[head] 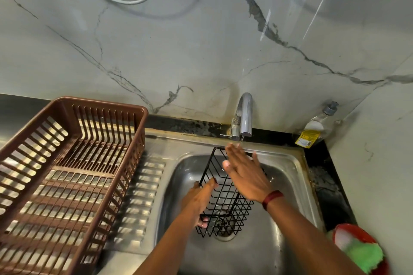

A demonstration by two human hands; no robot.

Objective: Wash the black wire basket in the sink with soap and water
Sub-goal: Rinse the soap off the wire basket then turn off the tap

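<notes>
The black wire basket (225, 203) is tilted on its side over the drain of the steel sink (288, 176). My left hand (200, 201) grips its near left rim, with fingers curled around the wire. Flat and with its fingers spread, my right hand (244, 172) lies over the basket's upper far side, just under the spout of the chrome tap (244, 116). A thin stream of water falls from the spout onto the fingertips of that hand. A dish soap bottle (315, 128) stands at the back right corner of the counter.
A large brown plastic dish rack (67, 176) fills the steel drainboard to the left of the sink. At the lower right sits a red bowl (366, 234) holding a green scrubber (363, 254). Marble wall rises behind, with a white hose and a blue one hanging across it.
</notes>
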